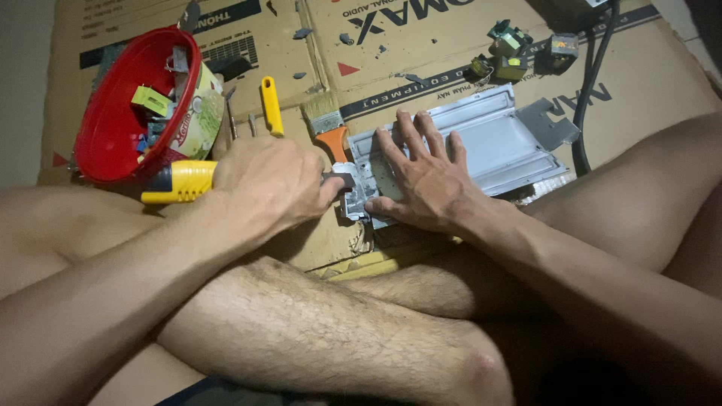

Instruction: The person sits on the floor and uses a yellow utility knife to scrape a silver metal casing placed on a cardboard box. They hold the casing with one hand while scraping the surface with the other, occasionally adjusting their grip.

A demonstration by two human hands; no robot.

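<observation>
Flattened cardboard boxes point(421, 45) cover the floor under everything. A grey sheet-metal chassis point(481, 143) lies on the cardboard just ahead of the person's crossed legs. The right hand point(429, 180) presses flat on its near-left end, fingers point(417, 135) spread wide and holding nothing. The left hand point(267, 184) is closed in a fist around a yellow-handled screwdriver point(180, 183), its dark shaft meeting the chassis corner. A red bowl point(124, 105) of small parts sits to the left. A paintbrush point(329, 124) and a second yellow handle point(271, 105) lie between bowl and chassis.
</observation>
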